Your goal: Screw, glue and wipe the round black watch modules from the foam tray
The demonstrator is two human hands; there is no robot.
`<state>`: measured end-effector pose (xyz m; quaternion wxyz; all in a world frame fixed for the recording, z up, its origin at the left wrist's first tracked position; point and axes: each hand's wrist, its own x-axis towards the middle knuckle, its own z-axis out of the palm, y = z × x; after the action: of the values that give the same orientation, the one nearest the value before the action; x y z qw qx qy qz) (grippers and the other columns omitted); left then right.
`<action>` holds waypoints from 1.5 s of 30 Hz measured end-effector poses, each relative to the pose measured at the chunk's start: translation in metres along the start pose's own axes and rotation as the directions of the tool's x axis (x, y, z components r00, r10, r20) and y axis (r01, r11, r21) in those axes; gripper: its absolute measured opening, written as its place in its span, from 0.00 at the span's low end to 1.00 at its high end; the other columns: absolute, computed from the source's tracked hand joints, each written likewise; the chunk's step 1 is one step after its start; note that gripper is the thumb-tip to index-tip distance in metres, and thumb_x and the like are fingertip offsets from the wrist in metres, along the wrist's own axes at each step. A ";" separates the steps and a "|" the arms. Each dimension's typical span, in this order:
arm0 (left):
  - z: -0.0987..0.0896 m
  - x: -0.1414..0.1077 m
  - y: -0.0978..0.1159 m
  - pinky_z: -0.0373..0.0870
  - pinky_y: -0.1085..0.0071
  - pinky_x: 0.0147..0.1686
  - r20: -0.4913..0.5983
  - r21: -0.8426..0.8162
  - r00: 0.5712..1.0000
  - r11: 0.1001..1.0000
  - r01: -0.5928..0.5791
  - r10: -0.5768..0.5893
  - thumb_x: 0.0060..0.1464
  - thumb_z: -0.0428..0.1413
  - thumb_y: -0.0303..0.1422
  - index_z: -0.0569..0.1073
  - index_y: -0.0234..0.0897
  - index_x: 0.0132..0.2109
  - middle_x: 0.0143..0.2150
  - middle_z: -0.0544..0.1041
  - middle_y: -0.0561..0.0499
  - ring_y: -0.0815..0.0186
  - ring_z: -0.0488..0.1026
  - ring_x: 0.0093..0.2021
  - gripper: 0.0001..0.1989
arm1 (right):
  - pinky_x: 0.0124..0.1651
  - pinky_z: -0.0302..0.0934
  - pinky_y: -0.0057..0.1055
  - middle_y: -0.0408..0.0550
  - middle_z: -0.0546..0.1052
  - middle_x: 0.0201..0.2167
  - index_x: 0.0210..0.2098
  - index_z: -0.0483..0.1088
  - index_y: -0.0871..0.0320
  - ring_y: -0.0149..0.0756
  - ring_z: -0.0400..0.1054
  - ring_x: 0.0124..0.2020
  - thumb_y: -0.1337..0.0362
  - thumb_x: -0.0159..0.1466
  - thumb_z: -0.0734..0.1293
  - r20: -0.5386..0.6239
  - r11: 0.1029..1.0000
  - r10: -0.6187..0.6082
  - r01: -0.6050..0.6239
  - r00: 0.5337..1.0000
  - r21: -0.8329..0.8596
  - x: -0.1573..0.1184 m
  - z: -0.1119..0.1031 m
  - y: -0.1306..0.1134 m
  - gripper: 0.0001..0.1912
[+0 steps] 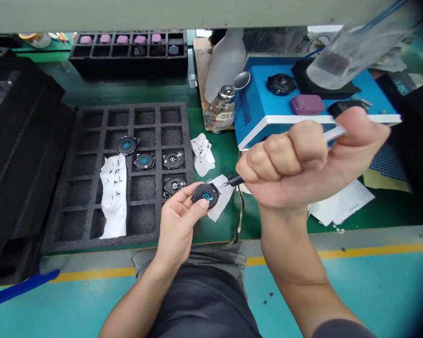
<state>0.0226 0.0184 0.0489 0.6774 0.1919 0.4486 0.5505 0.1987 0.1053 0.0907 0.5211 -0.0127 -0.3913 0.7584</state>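
My left hand [179, 218] pinches a round black watch case [205, 195] with a teal mark, its thumb on the face. My right hand [296, 162] is wrapped round a slim tool [235, 180] with a dark lower end and a pale upper end by the thumb. The tool's thin tip is at the right edge of the watch case; whether it touches is too small to tell. Beneath them lies a white paper piece [221, 199]. Left of my hands, a black foam tray [143, 183] holds several similar watch cases [172, 160] and a long, specked white tissue [113, 197].
A crumpled tissue [202, 154] lies beyond my left hand. Behind stand a glass bottle [221, 110], a white bottle [225, 63] and a blue box [259, 94] with a purple case [307, 104]. Another foam tray [127, 68] is at the back; black foam blocks [17, 141] stand left.
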 end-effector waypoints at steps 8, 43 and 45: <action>-0.001 0.002 -0.002 0.78 0.71 0.47 0.013 0.023 1.000 0.999 -0.024 0.024 0.48 0.72 0.32 0.83 0.37 0.47 0.41 0.86 0.48 0.66 0.81 0.41 0.17 | 0.24 0.48 0.31 0.35 0.46 0.13 0.17 0.42 0.53 0.27 0.40 0.17 0.53 0.65 0.66 -0.056 0.997 -0.037 0.033 0.998 -0.071 -0.004 0.008 0.000 0.31; -0.002 -0.001 -0.002 0.77 0.68 0.47 0.023 -0.008 1.000 1.000 0.011 -0.010 0.47 0.72 0.32 0.83 0.37 0.46 0.41 0.86 0.48 0.64 0.81 0.40 0.17 | 0.18 0.45 0.35 0.35 0.43 0.12 0.18 0.38 0.53 0.29 0.36 0.14 0.59 0.67 0.65 -0.180 0.985 -0.143 0.121 0.973 -0.125 -0.008 0.009 0.008 0.32; -0.003 -0.002 -0.002 0.77 0.68 0.47 0.025 -0.006 1.000 1.000 0.011 -0.011 0.47 0.72 0.32 0.83 0.37 0.46 0.41 0.86 0.47 0.64 0.81 0.41 0.17 | 0.18 0.44 0.35 0.35 0.43 0.12 0.18 0.38 0.53 0.29 0.37 0.14 0.58 0.66 0.65 -0.162 0.989 -0.111 0.094 0.981 -0.111 -0.008 0.009 0.008 0.32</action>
<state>0.0215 0.0159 0.0468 0.6865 0.1942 0.4397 0.5457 0.1924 0.0929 0.0892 0.5892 -0.0831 -0.3847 0.7057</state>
